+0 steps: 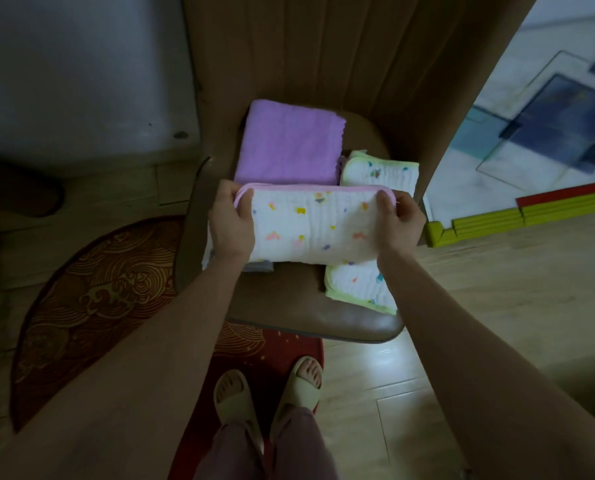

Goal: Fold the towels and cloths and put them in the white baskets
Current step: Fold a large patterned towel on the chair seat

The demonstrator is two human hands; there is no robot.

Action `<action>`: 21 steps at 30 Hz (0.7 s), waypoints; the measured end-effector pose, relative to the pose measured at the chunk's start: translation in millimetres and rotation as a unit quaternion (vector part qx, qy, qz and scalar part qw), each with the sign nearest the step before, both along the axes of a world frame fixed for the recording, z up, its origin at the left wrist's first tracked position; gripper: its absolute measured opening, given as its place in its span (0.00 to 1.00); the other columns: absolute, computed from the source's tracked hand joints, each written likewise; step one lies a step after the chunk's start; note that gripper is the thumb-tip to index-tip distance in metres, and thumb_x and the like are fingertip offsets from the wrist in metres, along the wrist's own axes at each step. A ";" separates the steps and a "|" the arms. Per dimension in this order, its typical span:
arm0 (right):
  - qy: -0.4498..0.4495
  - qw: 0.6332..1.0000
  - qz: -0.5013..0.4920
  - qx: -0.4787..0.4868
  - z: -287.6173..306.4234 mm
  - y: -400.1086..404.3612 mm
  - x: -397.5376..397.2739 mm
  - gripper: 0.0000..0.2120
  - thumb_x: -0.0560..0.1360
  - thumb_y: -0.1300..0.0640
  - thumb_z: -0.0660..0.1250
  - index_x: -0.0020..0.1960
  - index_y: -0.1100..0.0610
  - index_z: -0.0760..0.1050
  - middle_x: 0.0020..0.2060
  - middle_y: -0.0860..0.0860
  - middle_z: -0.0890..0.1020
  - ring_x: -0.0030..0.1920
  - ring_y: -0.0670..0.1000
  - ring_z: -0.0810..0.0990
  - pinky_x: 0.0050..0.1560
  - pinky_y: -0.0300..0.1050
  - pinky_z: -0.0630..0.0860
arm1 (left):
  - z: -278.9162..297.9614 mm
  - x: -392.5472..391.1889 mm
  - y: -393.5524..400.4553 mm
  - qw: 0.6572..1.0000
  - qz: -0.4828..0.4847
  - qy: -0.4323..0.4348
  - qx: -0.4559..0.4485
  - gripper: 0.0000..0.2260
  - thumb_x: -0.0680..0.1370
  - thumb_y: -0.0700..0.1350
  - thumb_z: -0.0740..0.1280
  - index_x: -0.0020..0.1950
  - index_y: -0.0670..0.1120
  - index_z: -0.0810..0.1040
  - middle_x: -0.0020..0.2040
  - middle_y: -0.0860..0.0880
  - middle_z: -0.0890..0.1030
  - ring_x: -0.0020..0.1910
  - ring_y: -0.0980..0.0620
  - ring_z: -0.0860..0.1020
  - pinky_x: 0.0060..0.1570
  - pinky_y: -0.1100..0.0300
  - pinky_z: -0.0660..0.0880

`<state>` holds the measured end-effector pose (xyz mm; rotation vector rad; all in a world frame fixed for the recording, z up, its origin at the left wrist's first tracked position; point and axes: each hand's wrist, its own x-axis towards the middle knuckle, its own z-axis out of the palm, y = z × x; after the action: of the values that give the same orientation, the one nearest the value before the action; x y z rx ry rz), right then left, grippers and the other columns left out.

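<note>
At the centre of the frame my left hand and right hand each pinch an end of the pink-edged white muslin cloth with coloured spots, held over the brown leather chair seat; above it lies the folded purple towel, with two green-edged white cloths to the right
</note>
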<state>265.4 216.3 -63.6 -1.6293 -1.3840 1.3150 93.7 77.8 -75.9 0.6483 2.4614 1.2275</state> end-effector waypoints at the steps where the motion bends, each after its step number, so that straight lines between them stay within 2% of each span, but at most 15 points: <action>1: -0.013 1.000 0.004 0.006 -6.0 5.3 -3.3 0.06 0.77 0.60 0.64 0.43 0.59 0.77 0.33 0.47 0.77 0.36 0.43 0.73 0.38 0.37 0.71 | -5.6 -1.0 3.9 1.000 0.003 0.002 -0.001 0.08 0.82 0.41 0.61 0.52 0.34 0.72 0.41 0.46 0.73 0.40 0.52 0.71 0.33 0.65 0.60; 3: -0.051 0.998 0.024 0.008 -17.0 10.5 -7.2 0.06 0.77 0.60 0.63 0.43 0.59 0.76 0.33 0.48 0.76 0.36 0.45 0.72 0.37 0.34 0.69 | -17.6 -2.6 8.3 1.000 0.017 -0.002 -0.008 0.09 0.82 0.41 0.61 0.52 0.34 0.72 0.41 0.45 0.73 0.40 0.51 0.71 0.34 0.65 0.60; 5: -0.096 0.994 0.055 0.004 -25.1 10.5 -8.0 0.08 0.78 0.60 0.63 0.40 0.58 0.73 0.31 0.47 0.74 0.33 0.45 0.70 0.31 0.29 0.65 | -28.1 -2.4 9.5 0.999 0.031 -0.007 -0.017 0.10 0.82 0.42 0.61 0.52 0.34 0.72 0.41 0.45 0.73 0.40 0.50 0.72 0.35 0.65 0.61; 7: -0.139 0.987 0.081 0.005 -30.5 11.0 -7.0 0.11 0.79 0.60 0.62 0.37 0.56 0.70 0.29 0.45 0.72 0.31 0.43 0.68 0.30 0.29 0.64 | -34.6 -2.4 10.6 0.999 0.041 -0.016 -0.030 0.10 0.82 0.43 0.61 0.53 0.34 0.72 0.42 0.45 0.74 0.41 0.50 0.73 0.36 0.66 0.62; 9: -0.177 0.978 0.105 0.013 -31.5 11.2 -7.1 0.09 0.78 0.60 0.62 0.39 0.56 0.71 0.32 0.46 0.72 0.33 0.44 0.69 0.30 0.32 0.63 | -37.6 -2.9 11.3 0.998 0.043 -0.023 -0.042 0.11 0.82 0.43 0.61 0.54 0.35 0.73 0.44 0.43 0.77 0.43 0.51 0.73 0.37 0.67 0.63; 11: -0.229 0.965 0.123 0.025 -31.1 10.7 -7.7 0.04 0.77 0.59 0.64 0.46 0.59 0.75 0.43 0.52 0.75 0.42 0.51 0.73 0.36 0.35 0.61 | -37.4 -4.0 12.7 0.998 0.036 -0.012 -0.056 0.11 0.82 0.43 0.62 0.55 0.36 0.74 0.47 0.41 0.79 0.44 0.50 0.74 0.40 0.66 0.65; 14: -0.303 0.943 0.128 0.057 -30.1 8.9 -7.8 0.13 0.72 0.57 0.71 0.54 0.61 0.75 0.57 0.58 0.73 0.59 0.58 0.70 0.53 0.41 0.63 | -35.2 -8.0 14.3 0.994 -0.008 0.041 -0.104 0.12 0.80 0.47 0.64 0.56 0.39 0.76 0.51 0.41 0.79 0.50 0.45 0.76 0.44 0.58 0.68; 16: -0.308 0.942 0.126 0.052 -25.6 11.1 -10.3 0.20 0.70 0.57 0.73 0.58 0.60 0.72 0.60 0.58 0.73 0.62 0.59 0.68 0.61 0.48 0.64 | -33.1 -13.6 19.3 0.981 -0.069 0.112 -0.140 0.12 0.78 0.49 0.67 0.52 0.40 0.78 0.51 0.40 0.77 0.51 0.41 0.74 0.45 0.54 0.68; 18: -0.304 0.943 0.135 0.032 -23.4 17.3 -13.2 0.24 0.69 0.57 0.73 0.61 0.60 0.70 0.59 0.58 0.74 0.62 0.60 0.69 0.62 0.51 0.65 | -31.6 -19.0 26.6 0.965 -0.136 0.170 -0.144 0.12 0.75 0.51 0.68 0.47 0.42 0.79 0.49 0.41 0.77 0.48 0.41 0.73 0.46 0.52 0.68; 21: -0.350 0.920 0.173 0.023 -19.6 26.7 -16.7 0.22 0.70 0.52 0.72 0.61 0.58 0.73 0.58 0.57 0.76 0.62 0.60 0.70 0.64 0.53 0.65 | -31.6 -25.8 41.0 0.939 -0.236 0.196 -0.154 0.16 0.74 0.56 0.67 0.44 0.43 0.81 0.47 0.43 0.77 0.47 0.41 0.73 0.48 0.50 0.68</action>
<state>248.7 243.1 -83.2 -1.9859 -2.1858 0.8755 67.9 118.8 -107.5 1.3937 2.4955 0.5527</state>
